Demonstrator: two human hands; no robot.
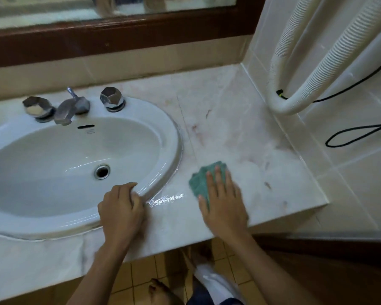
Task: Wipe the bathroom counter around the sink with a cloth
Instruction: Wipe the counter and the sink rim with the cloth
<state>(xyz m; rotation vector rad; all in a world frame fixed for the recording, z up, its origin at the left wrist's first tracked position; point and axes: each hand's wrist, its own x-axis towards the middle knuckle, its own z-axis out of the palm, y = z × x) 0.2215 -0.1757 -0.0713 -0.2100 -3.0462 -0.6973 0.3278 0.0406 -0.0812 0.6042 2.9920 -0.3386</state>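
Observation:
A pale marble counter point(240, 128) holds an oval white sink point(172, 137) at the left. A green cloth point(201, 180) lies on the counter just right of the sink's front rim. My right hand point(223, 201) presses flat on the cloth with straight fingers. My left hand point(121, 208) rests on the sink's front right rim, its fingers curled against the edge. A wet shiny streak point(165, 199) lies on the counter between the two hands.
A chrome tap point(69, 107) with two knobs point(111, 99) stands behind the basin. White ribbed hoses point(312, 62) and a black cable point(359, 133) hang on the tiled wall at the right. The counter's front edge point(185, 241) drops to a yellow tiled floor.

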